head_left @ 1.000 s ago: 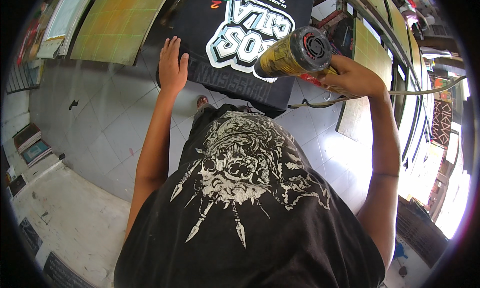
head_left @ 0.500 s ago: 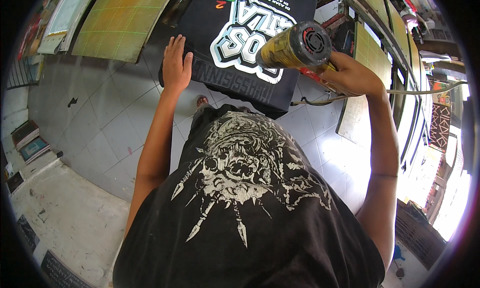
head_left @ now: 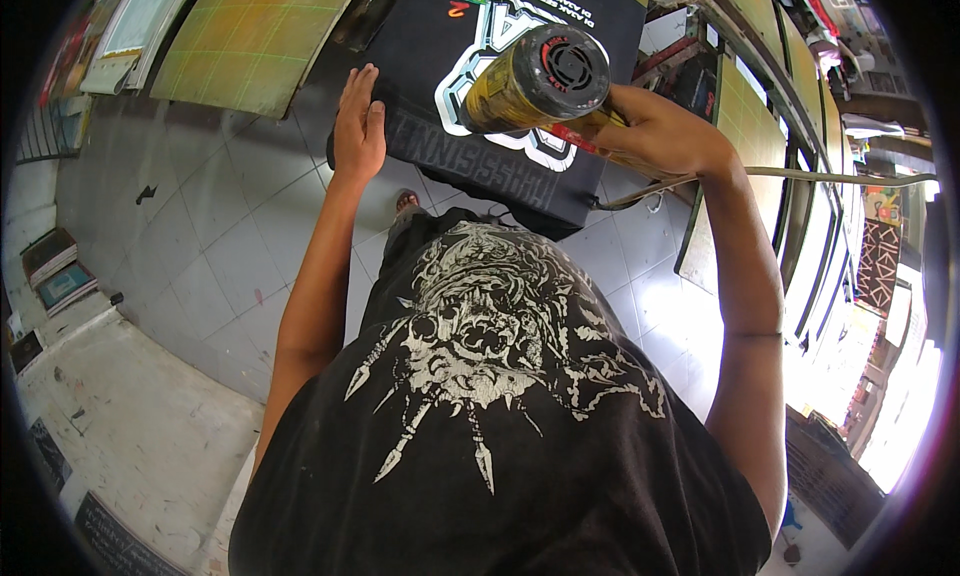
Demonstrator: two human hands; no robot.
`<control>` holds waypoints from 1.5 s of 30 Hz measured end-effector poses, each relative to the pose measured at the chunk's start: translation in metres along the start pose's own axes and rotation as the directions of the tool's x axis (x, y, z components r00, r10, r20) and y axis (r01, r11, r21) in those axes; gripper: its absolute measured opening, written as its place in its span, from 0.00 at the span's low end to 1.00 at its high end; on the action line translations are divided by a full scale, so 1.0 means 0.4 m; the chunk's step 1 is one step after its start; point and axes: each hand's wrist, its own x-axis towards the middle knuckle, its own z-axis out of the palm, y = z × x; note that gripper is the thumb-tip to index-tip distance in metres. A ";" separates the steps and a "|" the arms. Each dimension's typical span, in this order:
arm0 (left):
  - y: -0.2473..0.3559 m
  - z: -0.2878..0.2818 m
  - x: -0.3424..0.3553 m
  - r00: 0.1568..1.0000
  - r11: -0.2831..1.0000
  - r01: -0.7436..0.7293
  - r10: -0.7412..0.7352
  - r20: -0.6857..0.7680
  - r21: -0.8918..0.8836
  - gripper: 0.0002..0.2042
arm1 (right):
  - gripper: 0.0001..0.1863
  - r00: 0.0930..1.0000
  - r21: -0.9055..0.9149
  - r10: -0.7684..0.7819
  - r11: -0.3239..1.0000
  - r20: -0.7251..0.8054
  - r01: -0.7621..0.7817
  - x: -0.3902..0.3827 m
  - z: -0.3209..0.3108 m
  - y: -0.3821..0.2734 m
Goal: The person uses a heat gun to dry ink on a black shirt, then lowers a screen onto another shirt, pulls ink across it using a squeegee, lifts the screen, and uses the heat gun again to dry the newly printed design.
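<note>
A black cloth with a large white outlined print (head_left: 410, 71) lies stretched over a flat board before me. My right hand (head_left: 665, 131) is closed round the handle of a yellow and black heat gun (head_left: 540, 81). Its round vented back end is turned up toward me, while the barrel slants down to the left over the print, partly covering it. My left hand (head_left: 360, 131) rests at the cloth's left edge, fingers stretched out and thumb apart, holding nothing. Dark grey lettering runs along the cloth's near edge.
A pale cord (head_left: 820, 176) runs rightward from near my right hand. Yellow-green boards (head_left: 235, 46) stand at the far left, more boards (head_left: 755, 126) line the right. Grey tiled floor (head_left: 250, 196) lies below. Stacked books (head_left: 60, 271) sit by a whitish ledge (head_left: 130, 406) at left.
The heat gun and my right hand have moved left across the print, covering more of its middle. My left hand stays at the cloth's left edge; the view has shifted slightly.
</note>
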 end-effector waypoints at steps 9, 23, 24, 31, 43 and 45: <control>-0.012 0.000 0.000 0.999 0.997 0.028 -0.029 -0.017 -0.076 0.25 | 0.24 0.999 -0.020 -0.047 0.999 0.025 0.047 0.032 0.015 -0.015; -0.014 0.002 0.002 0.999 0.995 0.035 -0.036 -0.003 -0.089 0.27 | 0.25 0.999 -0.045 0.034 0.998 -0.025 -0.035 -0.019 -0.028 0.026; -0.015 0.001 0.002 0.999 0.995 0.037 -0.037 0.000 -0.088 0.27 | 0.25 0.999 -0.028 0.042 0.999 0.005 -0.042 -0.022 -0.029 0.022; -0.005 0.001 0.001 0.999 0.994 0.047 -0.048 -0.001 -0.103 0.27 | 0.26 0.997 -0.059 -0.004 0.998 -0.074 0.000 -0.018 -0.018 0.065; -0.011 0.003 0.001 0.999 0.996 0.042 -0.042 0.000 -0.076 0.27 | 0.21 0.999 -0.031 0.020 0.999 -0.038 -0.021 -0.062 -0.021 0.087; -0.014 0.002 0.000 0.999 0.998 0.036 -0.036 -0.008 -0.050 0.27 | 0.22 0.997 -0.016 0.046 0.999 -0.055 -0.047 -0.080 -0.025 0.083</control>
